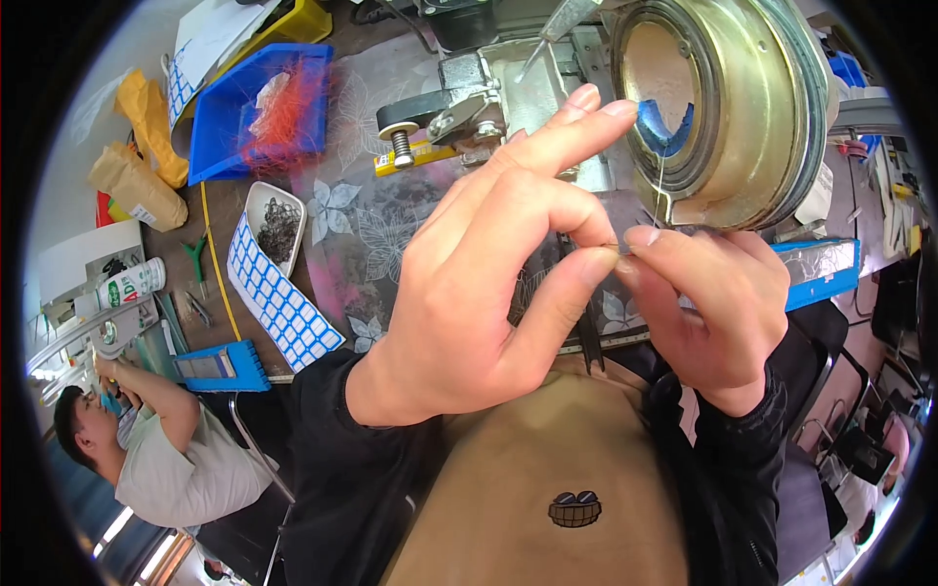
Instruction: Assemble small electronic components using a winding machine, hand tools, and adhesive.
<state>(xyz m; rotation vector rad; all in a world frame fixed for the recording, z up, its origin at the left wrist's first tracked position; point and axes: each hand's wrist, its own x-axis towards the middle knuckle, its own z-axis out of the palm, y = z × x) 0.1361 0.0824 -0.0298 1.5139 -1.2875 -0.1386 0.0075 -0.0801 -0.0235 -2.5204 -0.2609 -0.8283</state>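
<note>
Thin wire (661, 186) runs from brass-coloured drum (728, 107) down to both hands. Left hand (489, 264) & right hand (708, 303) fingers pinched shut on it, tips nearly touching. Prob light, springy, kinks easily; grip close to end.

Left hand (479, 264) was raised at centre, palm toward the camera, thumb and a finger pinched, index finger extended upward. Right hand (713, 303) met it fingertip to fingertip, also pinched. Both forearms wore black sleeves.
</note>
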